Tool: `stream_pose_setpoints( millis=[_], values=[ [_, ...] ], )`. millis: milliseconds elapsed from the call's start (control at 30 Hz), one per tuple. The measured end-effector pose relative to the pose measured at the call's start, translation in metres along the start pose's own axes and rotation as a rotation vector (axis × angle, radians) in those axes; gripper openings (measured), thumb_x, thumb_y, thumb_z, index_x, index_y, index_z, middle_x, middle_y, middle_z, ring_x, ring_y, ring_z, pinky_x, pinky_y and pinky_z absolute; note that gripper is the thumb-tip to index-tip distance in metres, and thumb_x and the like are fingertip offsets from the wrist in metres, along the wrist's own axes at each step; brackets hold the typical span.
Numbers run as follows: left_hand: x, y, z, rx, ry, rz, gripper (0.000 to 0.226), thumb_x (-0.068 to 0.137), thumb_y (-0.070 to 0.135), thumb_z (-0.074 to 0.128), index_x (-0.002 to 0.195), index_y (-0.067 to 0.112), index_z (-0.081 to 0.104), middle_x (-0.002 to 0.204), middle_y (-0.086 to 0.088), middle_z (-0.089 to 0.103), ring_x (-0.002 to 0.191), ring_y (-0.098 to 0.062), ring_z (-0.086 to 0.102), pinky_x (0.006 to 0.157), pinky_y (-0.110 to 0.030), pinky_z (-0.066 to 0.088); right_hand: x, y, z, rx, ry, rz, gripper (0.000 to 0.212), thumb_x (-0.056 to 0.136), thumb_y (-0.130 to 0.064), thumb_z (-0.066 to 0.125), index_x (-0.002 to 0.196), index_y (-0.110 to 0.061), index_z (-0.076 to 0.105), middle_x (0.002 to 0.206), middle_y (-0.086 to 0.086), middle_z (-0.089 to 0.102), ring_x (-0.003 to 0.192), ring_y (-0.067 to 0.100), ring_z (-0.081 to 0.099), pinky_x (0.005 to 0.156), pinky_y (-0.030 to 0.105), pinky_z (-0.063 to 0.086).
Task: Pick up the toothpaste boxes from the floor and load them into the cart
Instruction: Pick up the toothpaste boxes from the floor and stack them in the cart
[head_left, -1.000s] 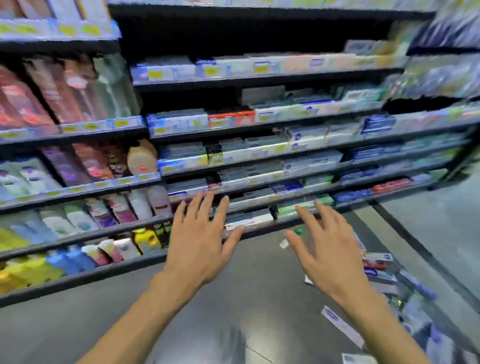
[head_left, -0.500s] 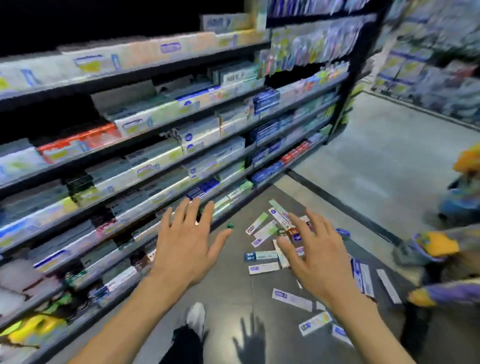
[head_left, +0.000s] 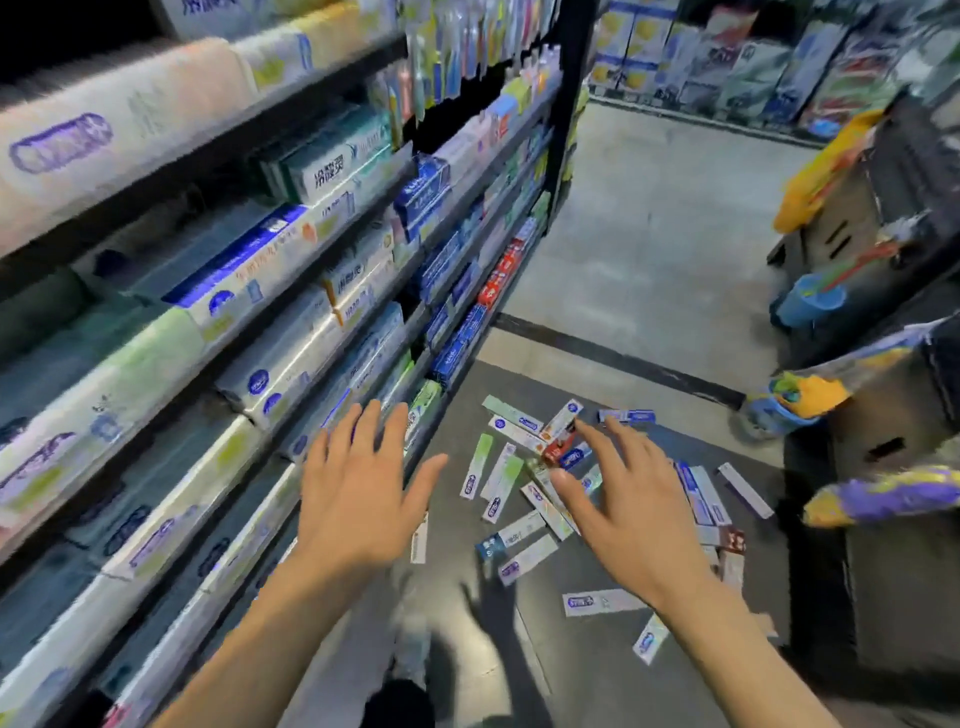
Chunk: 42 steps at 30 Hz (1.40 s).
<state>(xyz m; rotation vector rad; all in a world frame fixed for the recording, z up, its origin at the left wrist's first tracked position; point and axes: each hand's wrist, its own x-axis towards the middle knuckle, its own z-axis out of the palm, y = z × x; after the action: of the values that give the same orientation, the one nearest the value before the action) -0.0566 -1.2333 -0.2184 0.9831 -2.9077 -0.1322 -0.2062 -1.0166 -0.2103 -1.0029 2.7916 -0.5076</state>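
Note:
Several toothpaste boxes (head_left: 524, 499) lie scattered on the dark floor ahead of me, white, green, blue and red ones in a loose pile. My left hand (head_left: 358, 493) is stretched out in front with its fingers spread, holding nothing, left of the pile. My right hand (head_left: 628, 499) is also spread and empty, held above the right part of the pile and hiding some boxes. A white box (head_left: 602, 603) lies alone nearer to me. No cart can be made out with certainty.
A tall shelf unit (head_left: 291, 291) stocked with toothpaste boxes runs along my left. On the right stand dark display boxes (head_left: 893, 467) with yellow and blue goods. A grey aisle floor (head_left: 649, 234) opens beyond the shelf end. My shoe (head_left: 410, 639) is below.
The view has swung right and down, so the pile of boxes on the floor is now closer and more central. Both hands stay spread and empty, held out in front.

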Motion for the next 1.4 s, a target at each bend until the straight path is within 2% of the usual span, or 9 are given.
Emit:
stream_pose_setpoints(
  millis=[133, 367, 500, 633, 767, 1000, 1100, 1300, 1400],
  values=[
    [0.070, -0.022, 0.018, -0.037, -0.028, 0.033, 0.084, 0.092, 0.072, 0.015, 0.148, 0.017, 0.047, 0.150, -0.010, 0.049, 0.142, -0.030, 0.040, 0.115, -0.050, 0.032, 0.055, -0.020, 0.026, -0.008, -0.011, 0.063, 0.075, 0.092, -0.075, 0.023, 0.151, -0.031, 0.039, 0.158, 0.003, 0.037, 0.144, 0.027, 0.034, 0.117, 0.051, 0.032],
    [0.155, -0.045, 0.114, -0.094, 0.000, 0.121, 0.074, 0.099, 0.062, 0.026, 0.135, 0.004, 0.055, 0.131, -0.022, 0.059, 0.123, -0.041, 0.054, 0.103, -0.053, 0.044, 0.136, -0.003, 0.109, -0.004, -0.028, 0.119, 0.071, 0.095, -0.070, 0.029, 0.150, -0.026, 0.041, 0.156, 0.003, 0.040, 0.144, 0.024, 0.033, 0.117, 0.041, 0.027],
    [0.185, -0.053, 0.249, -0.156, -0.070, 0.117, 0.067, 0.098, 0.058, 0.040, 0.134, 0.003, 0.056, 0.126, -0.025, 0.061, 0.118, -0.044, 0.057, 0.097, -0.055, 0.048, 0.171, 0.048, 0.226, -0.016, -0.101, 0.097, 0.073, 0.095, -0.069, 0.029, 0.149, -0.021, 0.042, 0.154, 0.010, 0.042, 0.141, 0.031, 0.037, 0.117, 0.046, 0.033],
    [0.195, -0.069, 0.395, -0.135, -0.074, 0.121, 0.073, 0.100, 0.064, 0.032, 0.139, 0.006, 0.054, 0.130, -0.020, 0.060, 0.123, -0.039, 0.054, 0.101, -0.052, 0.045, 0.192, 0.105, 0.357, -0.029, -0.117, 0.076, 0.077, 0.093, -0.068, 0.029, 0.148, -0.016, 0.045, 0.151, 0.012, 0.045, 0.137, 0.032, 0.040, 0.113, 0.044, 0.034],
    [0.203, -0.088, 0.557, -0.113, -0.137, 0.019, 0.073, 0.095, 0.065, 0.029, 0.145, 0.015, 0.047, 0.140, -0.012, 0.056, 0.132, -0.033, 0.047, 0.106, -0.048, 0.038, 0.218, 0.164, 0.509, -0.080, -0.129, 0.018, 0.074, 0.093, -0.064, 0.032, 0.142, -0.012, 0.052, 0.148, 0.014, 0.049, 0.135, 0.036, 0.045, 0.112, 0.048, 0.039],
    [0.210, -0.138, 0.799, -0.048, -0.170, 0.017, 0.080, 0.093, 0.068, 0.024, 0.143, 0.009, 0.045, 0.139, -0.021, 0.055, 0.132, -0.038, 0.050, 0.105, -0.051, 0.043, 0.259, 0.232, 0.732, -0.114, -0.088, -0.088, 0.077, 0.093, -0.065, 0.034, 0.142, -0.008, 0.051, 0.145, 0.024, 0.049, 0.129, 0.043, 0.047, 0.110, 0.048, 0.037],
    [0.211, -0.149, 0.849, -0.058, -0.192, 0.006, 0.078, 0.092, 0.068, 0.024, 0.137, 0.010, 0.047, 0.133, -0.020, 0.057, 0.126, -0.038, 0.052, 0.098, -0.050, 0.046, 0.275, 0.244, 0.784, -0.084, -0.096, -0.106, 0.077, 0.092, -0.065, 0.035, 0.142, -0.008, 0.051, 0.143, 0.024, 0.050, 0.129, 0.041, 0.048, 0.108, 0.047, 0.038],
    [0.198, -0.172, 0.881, -0.034, -0.195, 0.030, 0.081, 0.091, 0.067, 0.031, 0.141, 0.005, 0.047, 0.129, -0.019, 0.059, 0.121, -0.039, 0.055, 0.090, -0.050, 0.053, 0.301, 0.246, 0.826, -0.065, -0.172, -0.078, 0.071, 0.096, -0.061, 0.043, 0.146, -0.011, 0.044, 0.147, 0.018, 0.046, 0.132, 0.039, 0.044, 0.107, 0.042, 0.038],
    [0.195, -0.167, 0.879, -0.099, -0.206, -0.051, 0.083, 0.091, 0.069, 0.034, 0.148, 0.009, 0.039, 0.137, -0.015, 0.055, 0.124, -0.037, 0.052, 0.095, -0.050, 0.050, 0.319, 0.236, 0.841, -0.016, -0.181, -0.019, 0.069, 0.096, -0.053, 0.053, 0.150, -0.011, 0.039, 0.152, 0.018, 0.039, 0.136, 0.039, 0.039, 0.108, 0.043, 0.037]
  ],
)
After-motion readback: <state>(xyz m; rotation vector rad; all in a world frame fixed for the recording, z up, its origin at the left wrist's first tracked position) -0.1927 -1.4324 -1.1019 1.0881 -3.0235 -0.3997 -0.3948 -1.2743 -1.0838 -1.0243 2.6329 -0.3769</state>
